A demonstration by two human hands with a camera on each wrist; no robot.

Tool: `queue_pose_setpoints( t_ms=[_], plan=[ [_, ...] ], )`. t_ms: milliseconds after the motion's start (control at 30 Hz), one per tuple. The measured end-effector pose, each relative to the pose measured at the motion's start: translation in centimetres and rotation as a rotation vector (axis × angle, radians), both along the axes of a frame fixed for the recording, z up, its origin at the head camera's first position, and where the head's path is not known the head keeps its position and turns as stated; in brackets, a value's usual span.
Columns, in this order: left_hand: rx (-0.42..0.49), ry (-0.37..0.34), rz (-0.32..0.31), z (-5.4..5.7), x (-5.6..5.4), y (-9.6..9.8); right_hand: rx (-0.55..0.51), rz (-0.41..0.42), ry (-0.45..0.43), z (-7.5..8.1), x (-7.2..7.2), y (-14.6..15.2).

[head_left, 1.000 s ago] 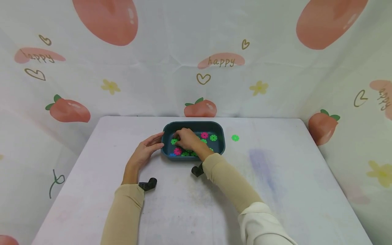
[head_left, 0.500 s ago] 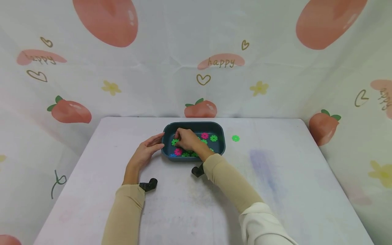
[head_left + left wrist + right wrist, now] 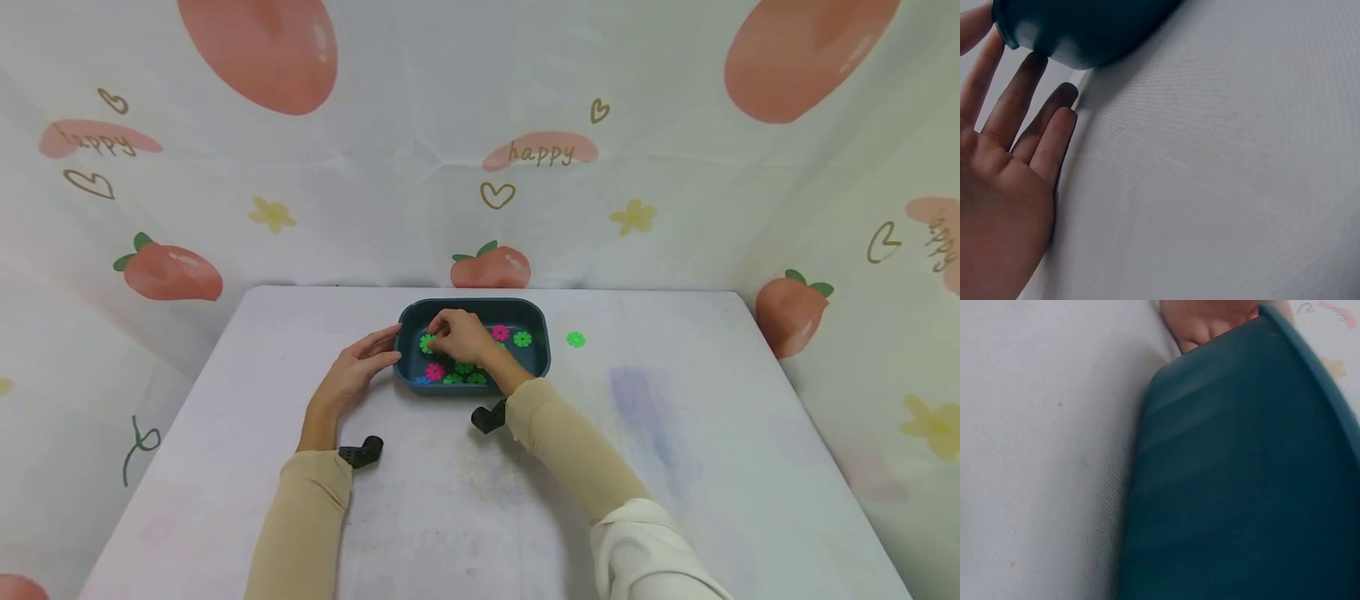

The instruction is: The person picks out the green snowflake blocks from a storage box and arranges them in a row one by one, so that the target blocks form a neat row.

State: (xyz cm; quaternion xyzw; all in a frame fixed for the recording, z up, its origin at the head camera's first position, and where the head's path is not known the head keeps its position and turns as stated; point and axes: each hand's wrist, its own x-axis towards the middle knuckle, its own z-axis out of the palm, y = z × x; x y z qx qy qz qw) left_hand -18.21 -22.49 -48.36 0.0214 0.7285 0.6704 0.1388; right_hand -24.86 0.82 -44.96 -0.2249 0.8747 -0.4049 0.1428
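A dark teal rectangular box (image 3: 532, 317) stands on the table and holds several small notched plastic discs. My right hand (image 3: 463, 337) is inside it, finger and thumb pinching a green notched disc (image 3: 427, 344) near the left end. Below the hand lie a pink disc (image 3: 435, 372), a blue disc (image 3: 422, 380) and several green ones. My left hand (image 3: 351, 375) touches the box's left end, its fingers fairly straight; in the left wrist view, fingertips of this hand (image 3: 1010, 181) meet the box wall. The right wrist view shows the box's outer side (image 3: 1229, 469), with the right hand's grip hidden.
A single green disc (image 3: 576, 339) lies on the white table (image 3: 712, 467), right of the box. Behind the table hangs a fruit-printed cloth (image 3: 420, 125). A black camera mount (image 3: 362, 452) sits on the left wrist, another mount (image 3: 489, 417) on the right.
My right hand has risen slightly with the green disc at its fingertips, and its forearm has shifted a little to the right. The left hand stays at the box's end.
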Motion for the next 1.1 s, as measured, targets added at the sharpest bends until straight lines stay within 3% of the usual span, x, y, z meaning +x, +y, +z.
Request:
queue_pose_setpoints(
  t_ms=[333,600,1100],
  plan=[
    [0.006,-0.016,0.009,0.4,0.0,0.1,-0.062,-0.05,0.025,1.0,0.5,1.5],
    [0.008,-0.007,0.013,0.5,0.0,0.0,-0.172,-0.085,0.039,1.9,1.0,3.1],
    [0.005,-0.025,0.015,0.0,0.0,0.1,-0.314,-0.208,0.031,2.6,1.3,6.1]
  ],
)
